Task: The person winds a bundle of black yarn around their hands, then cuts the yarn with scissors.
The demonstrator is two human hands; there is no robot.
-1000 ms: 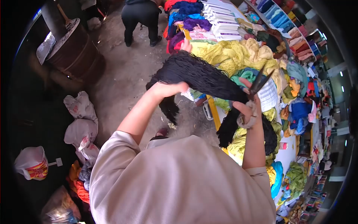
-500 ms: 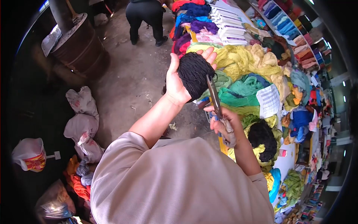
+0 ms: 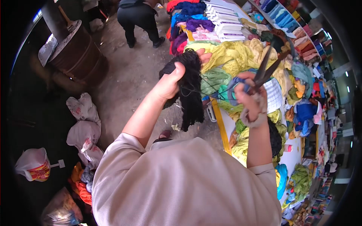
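Observation:
A skein of black yarn (image 3: 191, 101) drapes over my left hand (image 3: 168, 86), thumb across it, its lower end hanging above the floor. My right hand (image 3: 252, 100) grips a pair of dark metal scissors (image 3: 266, 69) by the handles, over the table. The blades are spread apart and point up and away from me. A few thin black strands stretch from the skein across to my right hand. Beneath that hand lie green yarn (image 3: 217, 81) and a white printed sheet (image 3: 273, 96). Another black bundle (image 3: 277, 137) shows partly behind my right forearm.
Heaps of yellow yarn (image 3: 230, 56) and other colours cover the table, with stacked white papers (image 3: 228, 24) farther back. A person (image 3: 138, 22) stands bent over beyond. On the left are a rusty drum (image 3: 77, 52) and white sacks (image 3: 83, 133) on the floor.
My right hand has swung right, away from the yarn, and the scissors have opened. In my left hand the black bundle has gone from a rounded clump to a long hanging skein.

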